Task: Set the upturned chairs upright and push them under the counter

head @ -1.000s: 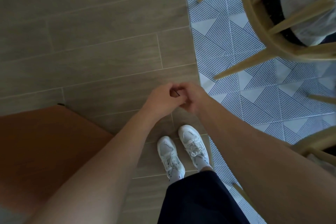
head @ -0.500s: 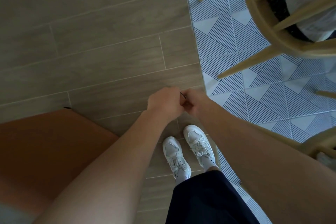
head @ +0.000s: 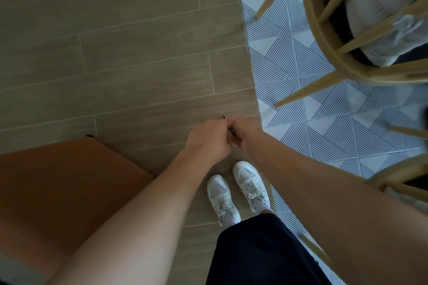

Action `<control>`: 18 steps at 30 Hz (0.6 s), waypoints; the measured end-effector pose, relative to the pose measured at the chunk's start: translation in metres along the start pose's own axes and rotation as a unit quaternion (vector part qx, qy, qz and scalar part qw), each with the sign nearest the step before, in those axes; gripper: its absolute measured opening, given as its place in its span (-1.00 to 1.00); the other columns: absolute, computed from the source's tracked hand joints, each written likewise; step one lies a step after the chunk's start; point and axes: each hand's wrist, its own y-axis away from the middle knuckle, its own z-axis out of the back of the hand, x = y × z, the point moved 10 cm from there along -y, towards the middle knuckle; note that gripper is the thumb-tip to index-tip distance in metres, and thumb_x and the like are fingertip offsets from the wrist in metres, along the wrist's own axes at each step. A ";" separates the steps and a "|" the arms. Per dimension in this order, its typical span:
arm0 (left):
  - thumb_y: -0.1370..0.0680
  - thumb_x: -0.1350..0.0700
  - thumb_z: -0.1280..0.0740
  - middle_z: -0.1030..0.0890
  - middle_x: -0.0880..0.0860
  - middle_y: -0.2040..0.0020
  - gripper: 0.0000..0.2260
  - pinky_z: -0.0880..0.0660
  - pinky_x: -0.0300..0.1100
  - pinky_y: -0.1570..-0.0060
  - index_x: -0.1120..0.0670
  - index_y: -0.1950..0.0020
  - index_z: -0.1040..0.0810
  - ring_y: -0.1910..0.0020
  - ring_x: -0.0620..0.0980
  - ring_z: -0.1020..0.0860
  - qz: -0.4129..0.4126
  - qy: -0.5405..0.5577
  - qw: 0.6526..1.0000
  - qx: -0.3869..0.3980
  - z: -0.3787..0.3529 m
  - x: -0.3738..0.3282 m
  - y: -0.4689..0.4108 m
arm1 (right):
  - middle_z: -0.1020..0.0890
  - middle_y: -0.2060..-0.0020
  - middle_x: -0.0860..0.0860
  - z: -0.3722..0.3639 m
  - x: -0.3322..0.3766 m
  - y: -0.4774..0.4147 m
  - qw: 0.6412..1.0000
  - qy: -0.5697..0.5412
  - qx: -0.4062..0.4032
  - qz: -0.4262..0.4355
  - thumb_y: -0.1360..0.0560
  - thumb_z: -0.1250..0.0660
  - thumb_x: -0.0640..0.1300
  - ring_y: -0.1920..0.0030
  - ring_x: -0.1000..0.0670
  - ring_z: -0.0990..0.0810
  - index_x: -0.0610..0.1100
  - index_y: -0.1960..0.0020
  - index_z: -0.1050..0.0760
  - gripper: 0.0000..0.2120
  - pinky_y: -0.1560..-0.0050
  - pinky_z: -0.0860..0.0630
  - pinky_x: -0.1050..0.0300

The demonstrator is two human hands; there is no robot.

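Left hand (head: 208,139) and right hand (head: 246,132) touching, fingers curled, both pinching a thin dark strand (head: 231,133), apart from the wooden chair (head: 310,7)

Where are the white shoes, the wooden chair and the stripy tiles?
white shoes (head: 217,190): head view, on the toe of the left shoe.
wooden chair (head: 308,92): head view, on one pale leg.
stripy tiles (head: 324,127): head view, on a lined triangle of floor.

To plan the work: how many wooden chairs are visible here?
2. One wooden chair is top right on the patterned tiles; the second chair shows partly at the right edge, lower. Others may be hidden.
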 end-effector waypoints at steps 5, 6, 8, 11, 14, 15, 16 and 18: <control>-0.46 0.14 -0.35 -0.60 0.12 -0.07 -0.85 -0.37 -0.14 0.17 0.07 -0.01 -0.48 -0.10 0.17 -0.56 0.004 0.030 0.999 -0.019 0.023 0.011 0.039 | -0.49 0.25 -0.11 -0.015 -0.004 0.035 0.999 -0.014 0.024 0.020 -0.50 -0.24 -0.42 0.38 0.04 -0.43 -0.20 -0.03 -0.51 -0.80 0.59 -0.35 0.31; -0.45 0.15 -0.34 -0.60 0.13 -0.05 -0.88 -0.36 -0.14 0.18 0.04 0.05 -0.45 -0.09 0.18 -0.56 0.004 0.040 0.999 -0.024 0.030 0.014 0.049 | -0.47 0.27 -0.10 -0.020 -0.004 0.044 0.999 -0.016 0.028 0.023 -0.51 -0.23 -0.42 0.38 0.05 -0.42 -0.18 0.00 -0.50 -0.81 0.60 -0.35 0.33; -0.45 0.14 -0.34 -0.61 0.12 -0.01 -0.86 -0.35 -0.15 0.20 0.00 0.16 -0.38 -0.06 0.18 -0.57 0.010 0.054 0.998 -0.037 0.045 0.021 0.068 | -0.49 0.28 -0.09 -0.028 -0.002 0.065 0.999 -0.025 0.029 0.029 -0.53 -0.22 -0.44 0.37 0.03 -0.45 -0.15 -0.04 -0.53 -0.75 0.60 -0.40 0.31; -0.44 0.15 -0.35 -0.58 0.09 0.13 -0.77 -0.35 -0.15 0.22 -0.01 0.29 -0.31 0.00 0.17 -0.58 0.021 0.071 0.996 -0.058 0.066 0.033 0.095 | -0.54 0.24 -0.10 -0.041 0.004 0.098 0.998 -0.034 0.032 0.044 -0.52 -0.22 -0.46 0.33 0.02 -0.51 -0.18 -0.15 -0.53 -0.69 0.51 -0.49 0.25; -0.42 0.15 -0.37 -0.47 0.00 0.30 -0.73 -0.34 -0.15 0.26 -0.01 0.36 -0.29 0.08 0.18 -0.57 0.030 0.091 0.992 -0.084 0.087 0.049 0.134 | -0.53 0.26 -0.12 -0.058 0.007 0.138 0.997 -0.014 0.038 0.072 -0.47 -0.21 -0.53 0.37 0.00 -0.49 -0.22 -0.05 -0.54 -0.70 0.46 -0.50 0.22; -0.41 0.15 -0.37 -0.45 -0.02 0.33 -0.74 -0.34 -0.15 0.28 0.00 0.36 -0.30 0.11 0.17 -0.57 0.031 0.099 0.990 -0.093 0.091 0.054 0.147 | -0.56 0.24 -0.13 -0.063 0.006 0.150 0.996 0.000 0.035 0.081 -0.46 -0.22 -0.52 0.35 -0.02 -0.52 -0.23 -0.05 -0.55 -0.70 0.35 -0.54 0.15; -0.40 0.14 -0.37 -0.46 -0.03 0.34 -0.76 -0.33 -0.15 0.30 0.01 0.35 -0.32 0.14 0.17 -0.56 0.031 0.108 0.988 -0.102 0.096 0.060 0.161 | -0.59 0.20 -0.14 -0.067 0.003 0.162 0.996 0.007 0.030 0.088 -0.45 -0.25 -0.51 0.30 -0.04 -0.55 -0.22 -0.09 -0.56 -0.68 0.21 -0.59 0.08; -0.38 0.14 -0.38 -0.50 -0.02 0.32 -0.80 -0.34 -0.15 0.33 0.02 0.33 -0.36 0.17 0.16 -0.56 0.030 0.123 0.985 -0.120 0.104 0.070 0.184 | -0.62 0.15 -0.14 -0.073 -0.003 0.184 0.995 0.004 0.025 0.096 -0.44 -0.28 -0.49 0.23 -0.07 -0.60 -0.20 -0.19 -0.53 -0.61 0.03 -0.61 0.01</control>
